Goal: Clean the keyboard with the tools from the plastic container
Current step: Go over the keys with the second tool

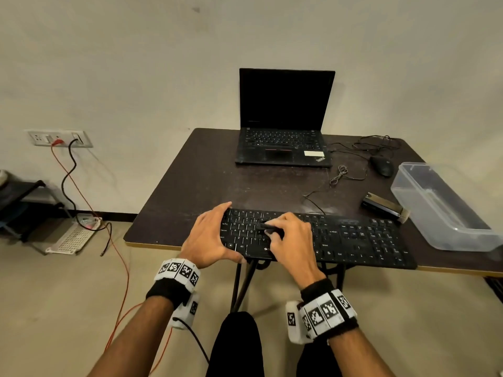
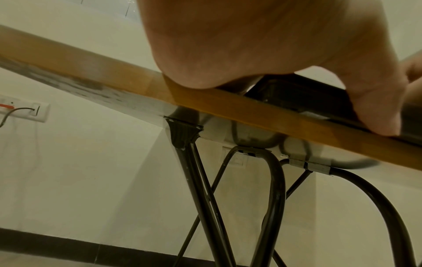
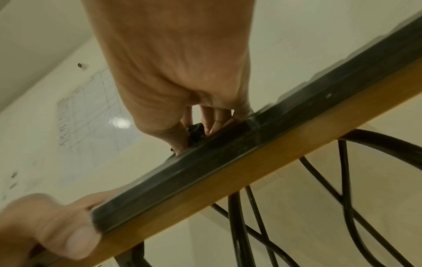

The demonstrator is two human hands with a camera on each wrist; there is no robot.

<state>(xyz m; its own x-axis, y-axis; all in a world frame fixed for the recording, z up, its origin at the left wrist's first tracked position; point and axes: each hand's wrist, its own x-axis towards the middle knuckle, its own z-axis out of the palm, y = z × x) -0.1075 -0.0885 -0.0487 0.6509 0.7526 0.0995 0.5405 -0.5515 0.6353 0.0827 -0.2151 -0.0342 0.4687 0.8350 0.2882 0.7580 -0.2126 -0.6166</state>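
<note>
A black keyboard (image 1: 353,240) lies along the front edge of the dark table (image 1: 190,186). My left hand (image 1: 217,232) holds its left end, thumb on the front edge and fingers reaching the back edge. In the left wrist view that thumb (image 2: 376,101) presses the keyboard's front (image 2: 308,97). My right hand (image 1: 280,229) pinches a small black tool (image 1: 268,227) down on the letter keys. The right wrist view shows the tool's dark tip (image 3: 195,133) between the fingers, against the keyboard (image 3: 228,157). What kind of tool it is stays unclear.
A clear plastic container (image 1: 408,210) stands at the right edge of the table, with a flat bristle brush (image 1: 383,206) beside it. An open laptop (image 1: 283,118), a mouse (image 1: 382,165) and loose cables occupy the back. Black metal legs (image 2: 194,180) run under the table.
</note>
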